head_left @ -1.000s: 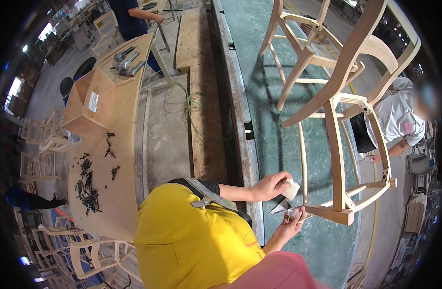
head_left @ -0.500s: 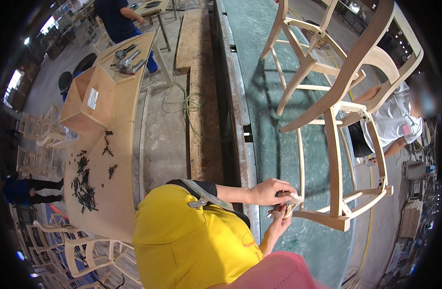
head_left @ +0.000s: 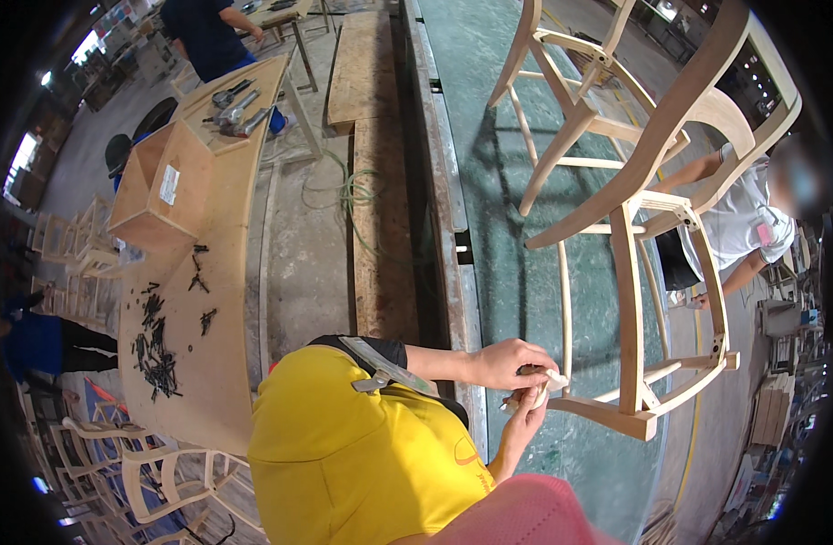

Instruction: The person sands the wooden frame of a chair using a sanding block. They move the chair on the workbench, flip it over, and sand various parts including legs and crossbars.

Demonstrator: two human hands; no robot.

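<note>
Both my hands are together over the left side of the green tabletop, closed on a crumpled off-white cloth-like piece. My left hand is the upper one in the picture, its fingers bent over the piece. My right hand grips it from below. Exactly what the piece is, I cannot make out. Just right of my hands stands a bare wooden chair frame, its near leg end close to my fingers. Whether the cloth touches the frame is hard to tell.
Another wooden chair frame stands farther along the tabletop. Across it is a person in a white shirt. On the left, a wooden workbench bears dark screws, an open wooden box and power tools. A green hose lies beyond.
My hands stay together and have shifted only slightly around the off-white piece. At the far left a person in blue has come farther into view. The person across the tabletop has moved an arm.
</note>
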